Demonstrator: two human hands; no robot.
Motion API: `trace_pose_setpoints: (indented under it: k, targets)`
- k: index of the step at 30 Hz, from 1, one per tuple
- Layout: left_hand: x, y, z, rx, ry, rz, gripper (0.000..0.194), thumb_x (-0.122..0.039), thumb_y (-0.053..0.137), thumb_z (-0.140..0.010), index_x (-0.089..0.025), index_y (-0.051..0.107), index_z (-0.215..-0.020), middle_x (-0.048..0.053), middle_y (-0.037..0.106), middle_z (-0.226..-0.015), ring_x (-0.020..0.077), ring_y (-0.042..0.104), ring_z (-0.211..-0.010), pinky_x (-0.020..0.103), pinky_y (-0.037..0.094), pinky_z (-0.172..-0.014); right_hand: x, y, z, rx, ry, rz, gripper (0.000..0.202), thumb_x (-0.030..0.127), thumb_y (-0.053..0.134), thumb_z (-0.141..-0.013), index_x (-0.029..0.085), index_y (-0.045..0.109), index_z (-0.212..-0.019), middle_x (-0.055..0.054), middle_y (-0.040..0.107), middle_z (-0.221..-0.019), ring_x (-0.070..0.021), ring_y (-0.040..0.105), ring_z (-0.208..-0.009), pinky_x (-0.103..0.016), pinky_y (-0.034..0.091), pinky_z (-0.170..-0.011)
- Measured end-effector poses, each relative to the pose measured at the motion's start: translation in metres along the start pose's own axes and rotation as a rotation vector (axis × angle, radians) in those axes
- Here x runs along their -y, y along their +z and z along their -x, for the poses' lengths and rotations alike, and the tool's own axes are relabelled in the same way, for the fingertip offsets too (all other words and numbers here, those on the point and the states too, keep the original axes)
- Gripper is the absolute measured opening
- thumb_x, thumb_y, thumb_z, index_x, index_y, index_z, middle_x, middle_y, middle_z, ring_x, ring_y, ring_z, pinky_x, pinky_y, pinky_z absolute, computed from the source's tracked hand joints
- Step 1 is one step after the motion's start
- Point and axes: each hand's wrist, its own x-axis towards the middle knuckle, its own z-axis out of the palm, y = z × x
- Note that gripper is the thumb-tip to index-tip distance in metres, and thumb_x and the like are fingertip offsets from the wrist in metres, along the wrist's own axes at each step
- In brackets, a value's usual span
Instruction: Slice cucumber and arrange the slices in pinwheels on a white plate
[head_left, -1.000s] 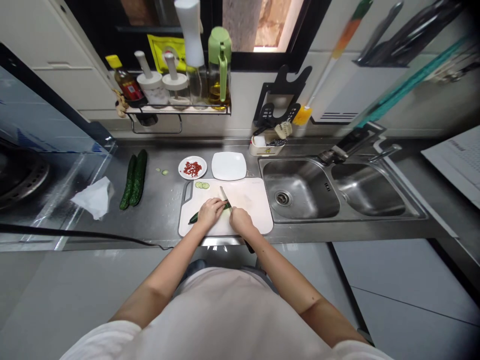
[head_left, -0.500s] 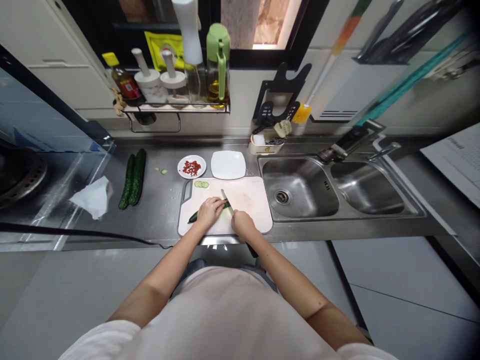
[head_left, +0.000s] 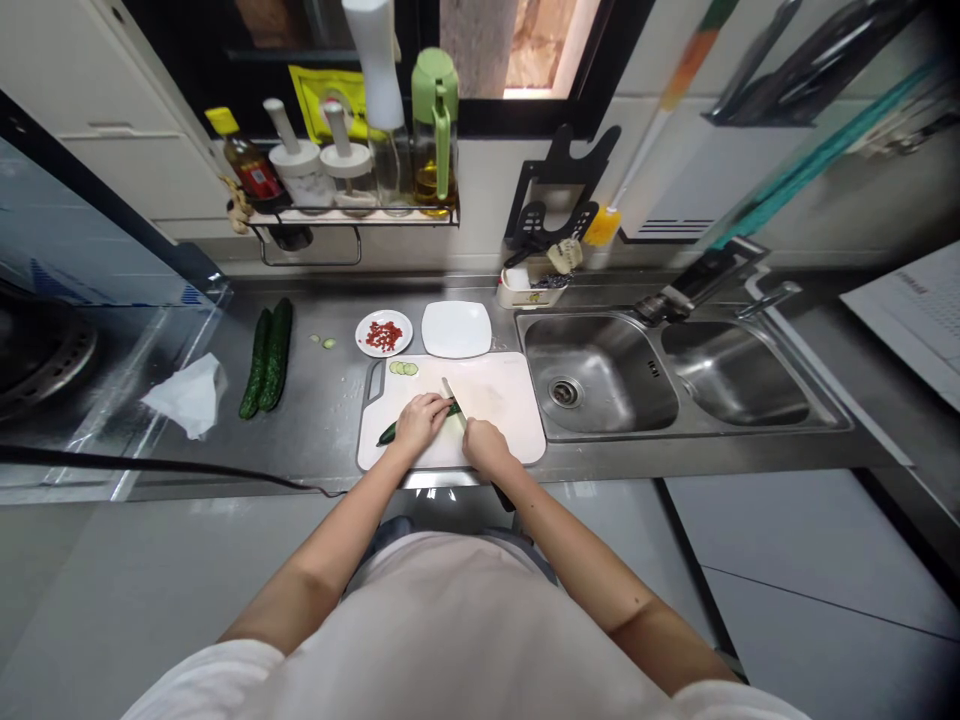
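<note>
On the white cutting board (head_left: 495,440) lies a dark green cucumber (head_left: 387,435), tilted, its middle covered by my left hand (head_left: 421,422). The fingers of that hand are closed over it near its right end. My right hand (head_left: 487,446) grips a kitchen knife (head_left: 454,398), its blade pointing up and left at the cucumber's cut end, just beside my left fingertips. The knife's dark handle end shows below my wrist. Several thin cucumber slices (head_left: 403,368) rest near the board's upper left corner.
Behind the board stand a small plate (head_left: 361,333) with chopped red pieces and a white square plate (head_left: 456,330). Two whole cucumbers (head_left: 267,358) and a crumpled white tissue (head_left: 187,396) lie left. A double sink (head_left: 600,375) is right. Cucumber ends (head_left: 328,343) sit on the counter.
Almost nothing differs. Both hands, the knife and the cucumber keep nearly the same places; the whole view has shifted very slightly.
</note>
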Motion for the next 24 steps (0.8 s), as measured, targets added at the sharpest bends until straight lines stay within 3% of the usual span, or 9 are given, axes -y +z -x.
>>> trace_pose_setpoints:
  k: [5,19,24]
  targets:
    - [0.001,0.001,0.0,-0.005,0.001,-0.005,0.023,-0.026,0.052,-0.092,-0.023,0.071,-0.105,0.006,0.067,-0.101,0.0176,0.059,-0.094,0.031,0.049,-0.084,-0.003,0.003,0.007,0.029,0.025,0.014,0.029,0.014,0.04,-0.092,0.011,0.06,-0.113,-0.018,0.067,-0.106,-0.0235,0.065,-0.101,-0.027,0.046,-0.078]
    - [0.0,0.0,-0.001,0.003,-0.004,0.003,0.022,-0.026,0.053,-0.092,-0.023,0.071,-0.104,0.006,0.066,-0.101,0.0172,0.059,-0.093,0.03,0.048,-0.084,0.006,-0.002,-0.011,-0.047,-0.031,0.005,0.032,0.009,0.038,-0.09,0.009,0.06,-0.113,-0.018,0.067,-0.11,-0.0235,0.065,-0.101,-0.028,0.046,-0.079]
    - [-0.002,-0.002,-0.001,0.01,-0.016,0.002,0.023,-0.027,0.052,-0.093,-0.023,0.071,-0.105,0.005,0.067,-0.101,0.0173,0.059,-0.094,0.031,0.048,-0.085,0.002,0.002,-0.006,-0.001,0.001,0.009,0.03,0.012,0.039,-0.091,0.01,0.059,-0.114,-0.018,0.067,-0.107,-0.0229,0.065,-0.101,-0.028,0.047,-0.079]
